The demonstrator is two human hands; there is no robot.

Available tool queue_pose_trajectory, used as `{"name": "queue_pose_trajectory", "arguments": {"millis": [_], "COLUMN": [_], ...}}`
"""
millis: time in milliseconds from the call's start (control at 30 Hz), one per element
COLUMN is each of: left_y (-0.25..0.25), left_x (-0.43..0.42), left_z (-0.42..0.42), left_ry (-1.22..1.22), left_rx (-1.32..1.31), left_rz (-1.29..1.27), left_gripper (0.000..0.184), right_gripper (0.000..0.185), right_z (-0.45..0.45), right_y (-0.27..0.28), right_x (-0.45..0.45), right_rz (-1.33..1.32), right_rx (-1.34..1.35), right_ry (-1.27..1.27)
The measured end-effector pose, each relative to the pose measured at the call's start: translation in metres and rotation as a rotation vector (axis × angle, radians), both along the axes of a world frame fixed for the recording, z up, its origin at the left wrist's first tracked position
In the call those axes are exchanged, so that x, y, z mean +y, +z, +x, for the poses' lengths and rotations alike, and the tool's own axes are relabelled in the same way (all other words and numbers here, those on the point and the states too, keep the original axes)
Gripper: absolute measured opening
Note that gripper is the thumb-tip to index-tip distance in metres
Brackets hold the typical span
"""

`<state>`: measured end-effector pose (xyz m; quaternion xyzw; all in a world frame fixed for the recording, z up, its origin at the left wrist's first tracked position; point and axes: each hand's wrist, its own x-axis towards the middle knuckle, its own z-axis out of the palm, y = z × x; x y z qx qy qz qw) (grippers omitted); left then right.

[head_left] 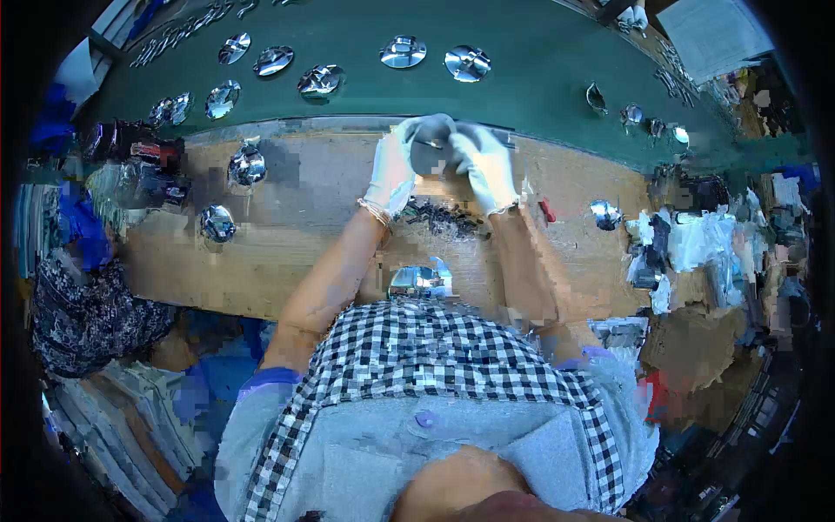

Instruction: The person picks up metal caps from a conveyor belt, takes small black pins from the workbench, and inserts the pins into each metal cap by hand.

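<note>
My left hand [394,170] and my right hand [487,170], both in white gloves, meet over the far edge of the wooden bench [304,252]. Fingers of both hands are closed around a grey, rounded metal piece [432,128], which the gloves partly cover; its exact kind is unclear. Just below the hands lies a scatter of small dark pieces [444,217]. Close to my apron, a shiny domed metal piece [421,280] rests on the bench.
Several shiny round metal pieces [403,52] sit on the green surface [531,96] beyond the bench. Others lie on the wood at left [247,165] and right [605,214]. A small red item [546,210] is beside my right forearm. Another person's patterned clothing [96,313] shows at left.
</note>
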<state>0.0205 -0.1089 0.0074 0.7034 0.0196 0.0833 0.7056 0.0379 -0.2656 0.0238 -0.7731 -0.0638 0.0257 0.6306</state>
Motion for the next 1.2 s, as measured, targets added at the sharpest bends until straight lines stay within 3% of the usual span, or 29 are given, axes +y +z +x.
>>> {"name": "queue_pose_trajectory", "arguments": {"millis": [33,67,200,233,300,367,433,633,733,833,933,967,1067,1200], "left_y": [-0.001,-0.001,-0.001,-0.005,-0.009,-0.013,-0.015,-0.006,-0.006,-0.005,0.006,0.006,0.007,0.007], "left_x": [-0.003,-0.005,0.007,0.011,0.016,0.015,0.015,0.018,0.026,0.027,0.022,0.021,0.022,0.025], "left_z": [0.002,0.005,0.008,0.008,0.005,0.003,0.003,0.002,0.007,0.010,0.011,0.010,0.008,0.004], "left_ry": [-0.017,-0.025,0.058,0.059,0.027,0.029,0.017,-0.025,-0.024,0.029,0.022,0.033,0.041,0.024], "left_rx": [-0.051,0.019,0.028,0.023,0.183,0.122,0.123,0.154,0.225,0.124,0.119,0.088,0.119,0.125], "left_rz": [0.141,0.021,0.208,0.210,0.168,0.202,0.190,0.213,-0.028,-0.215,-0.202,-0.178,-0.190,-0.238], "left_gripper": [0.025,0.026,0.030,0.030,0.029,0.029,0.028,0.028,0.031,0.031,0.028,0.027,0.028,0.033], "right_gripper": [0.031,0.030,0.018,0.020,0.028,0.035,0.034,0.028,0.023,0.031,0.037,0.037,0.037,0.031], "right_z": [-0.003,-0.006,0.041,0.059,0.076,0.090,0.113,0.155,0.119,0.067,0.022,0.018,0.017,0.009], "right_y": [0.006,0.007,-0.039,-0.051,-0.038,-0.031,-0.030,-0.025,0.004,0.015,0.030,0.027,0.018,0.014], "right_x": [-0.003,-0.004,-0.055,-0.070,-0.070,-0.065,-0.051,0.002,0.016,0.027,0.033,0.030,0.013,0.011], "right_rz": [0.089,0.214,0.659,0.845,0.928,0.999,0.848,0.358,0.142,0.199,0.184,0.185,0.149,0.142], "right_rx": [0.361,0.419,0.253,0.213,0.163,0.128,0.074,0.151,0.041,0.047,0.048,0.055,-0.069,0.115], "right_ry": [0.175,0.133,-0.222,-0.274,-0.546,-0.517,-0.250,-0.152,-0.025,0.171,0.246,0.244,-0.111,0.058]}}
